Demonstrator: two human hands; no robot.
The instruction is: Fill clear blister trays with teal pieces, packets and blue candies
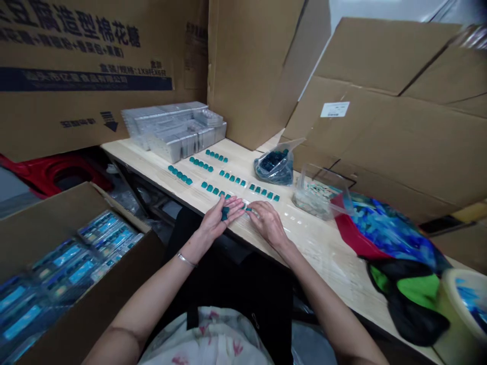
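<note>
My left hand is turned palm up near the front edge, fingers stretched out, with small teal block-like pieces resting in it. Close beside its fingertips, my right hand has thumb and fingers together at a small teal piece low over the tabletop. Short rows of matching pieces lie beyond the hands, among them a left row, a middle row and a right row. Pale blank spots show in clear plastic to the right of my right hand. The pieces' exact kind is unclear.
Behind the rows stand stacked clear plastic cases, a bag of dark teal pieces and a clear tub. Blue material and a pale bucket are at right. A carton of packed boxes stands at left; cardboard walls the table.
</note>
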